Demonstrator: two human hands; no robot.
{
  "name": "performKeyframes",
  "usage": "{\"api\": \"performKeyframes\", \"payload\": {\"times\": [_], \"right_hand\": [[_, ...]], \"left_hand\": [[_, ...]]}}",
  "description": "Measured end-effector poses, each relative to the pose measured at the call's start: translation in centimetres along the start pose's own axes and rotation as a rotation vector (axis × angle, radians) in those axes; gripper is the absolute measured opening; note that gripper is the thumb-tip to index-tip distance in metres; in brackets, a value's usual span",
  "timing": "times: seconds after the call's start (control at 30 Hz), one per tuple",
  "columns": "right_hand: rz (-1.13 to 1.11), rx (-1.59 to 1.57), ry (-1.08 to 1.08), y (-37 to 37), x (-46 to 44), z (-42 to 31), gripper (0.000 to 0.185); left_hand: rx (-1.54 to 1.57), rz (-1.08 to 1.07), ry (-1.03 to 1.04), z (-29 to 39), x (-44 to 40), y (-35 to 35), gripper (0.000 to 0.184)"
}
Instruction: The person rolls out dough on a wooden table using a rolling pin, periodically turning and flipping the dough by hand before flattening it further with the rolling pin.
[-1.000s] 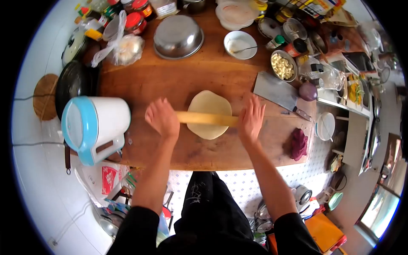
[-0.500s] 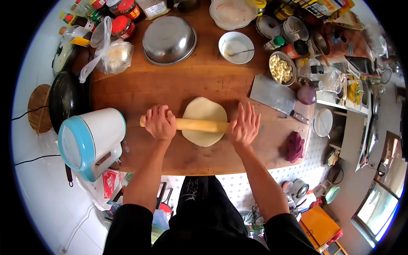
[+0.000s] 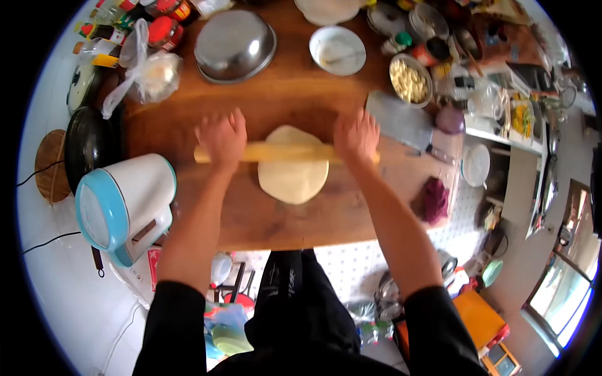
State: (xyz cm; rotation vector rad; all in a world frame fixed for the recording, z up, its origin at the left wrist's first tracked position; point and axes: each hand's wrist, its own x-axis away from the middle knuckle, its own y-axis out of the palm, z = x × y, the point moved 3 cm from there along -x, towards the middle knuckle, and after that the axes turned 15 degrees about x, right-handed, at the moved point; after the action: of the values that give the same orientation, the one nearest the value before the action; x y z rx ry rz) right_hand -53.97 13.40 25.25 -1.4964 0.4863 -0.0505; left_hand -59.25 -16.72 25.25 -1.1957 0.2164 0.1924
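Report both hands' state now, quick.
Left hand: open, resting on the rolling pin, fingers pointing forward past it.
Right hand: open, resting on the pin's other end, fingers likewise forward.

Sleeves, black, two: the left sleeve (image 3: 170,329) and right sleeve (image 3: 442,329) are ending around the elbows, leaving the forearms (image 3: 193,235) bare. Hands, two: left hand (image 3: 222,139) and right hand (image 3: 357,138) are showing bare. Trousers (image 3: 301,319), black, one pair: pale markings (image 3: 290,282) are running down the left leg, blurring beyond legibility.
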Motion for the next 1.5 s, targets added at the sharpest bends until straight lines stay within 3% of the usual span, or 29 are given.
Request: {"api": "performKeyframes", "payload": {"times": [0.13,0.2,0.27,0.47,0.57,0.67,0.73,0.8,0.87,1.0,1.07,1.13,1.2,1.27,1.33,1.4,1.5], "right_hand": [[-0.036,-0.035,-0.028,-0.7,1.4,0.0,0.027],[-0.005,-0.019,-0.070,-2.7,3.7,-0.2,0.029],[-0.257,0.072,-0.088,-2.8,5.9,0.4,0.028],[-0.146,-0.035,-0.071,-1.5,2.2,-0.3,0.030],[-0.113,0.008,-0.107,-3.1,7.4,0.1,0.030],[-0.263,-0.068,-0.176,-6.3,12.5,1.6,0.045],[-0.207,-0.074,-0.250,-6.9,15.7,2.8,0.051],[-0.217,-0.079,-0.285,-6.2,17.6,2.7,0.062],[-0.067,-0.067,-0.201,-6.5,15.7,1.6,0.056],[0.084,0.028,-0.080,-4.2,5.1,0.5,0.027],[0.066,0.043,-0.087,-2.7,3.6,0.9,0.028],[0.062,0.062,-0.094,-2.2,3.2,0.8,0.029],[-0.106,0.086,-0.157,-3.3,6.7,1.4,0.026],[-0.119,0.064,-0.178,-2.8,4.9,1.6,0.024],[0.085,0.021,-0.195,-2.2,1.0,0.5,0.021],[-0.029,0.057,-0.198,-1.5,0.3,0.6,0.020],[-0.066,0.080,-0.045,-0.7,-0.9,0.1,0.020]], "left_hand": [[0.043,0.081,0.125,0.6,4.2,-1.2,0.029],[0.048,-0.062,0.086,0.4,6.8,-2.7,0.035],[0.098,-0.101,0.081,0.4,5.2,-1.9,0.036],[0.133,-0.106,0.063,0.6,1.5,-1.3,0.033],[0.176,-0.009,0.202,0.5,5.2,-2.7,0.025],[0.180,-0.115,0.294,-1.5,10.4,-4.7,0.041],[0.218,-0.183,0.303,-2.0,12.4,-6.1,0.047],[0.188,-0.117,0.307,-2.1,13.0,-5.8,0.049],[0.156,-0.084,0.317,-2.5,12.7,-4.7,0.050],[0.199,-0.069,0.338,-0.4,3.7,-2.6,0.049],[0.160,0.025,0.243,0.8,2.9,-3.0,0.044],[0.091,0.029,0.179,0.3,5.3,-3.4,0.026],[0.012,-0.116,0.093,-0.3,8.2,-3.7,0.012],[0.062,-0.061,0.152,-0.4,6.4,-2.5,0.014],[0.085,-0.059,0.164,0.2,2.9,-2.2,0.018],[0.094,-0.132,0.139,0.1,2.1,-2.1,0.022],[0.068,-0.029,0.169,-1.0,1.6,-0.6,0.023]]}}
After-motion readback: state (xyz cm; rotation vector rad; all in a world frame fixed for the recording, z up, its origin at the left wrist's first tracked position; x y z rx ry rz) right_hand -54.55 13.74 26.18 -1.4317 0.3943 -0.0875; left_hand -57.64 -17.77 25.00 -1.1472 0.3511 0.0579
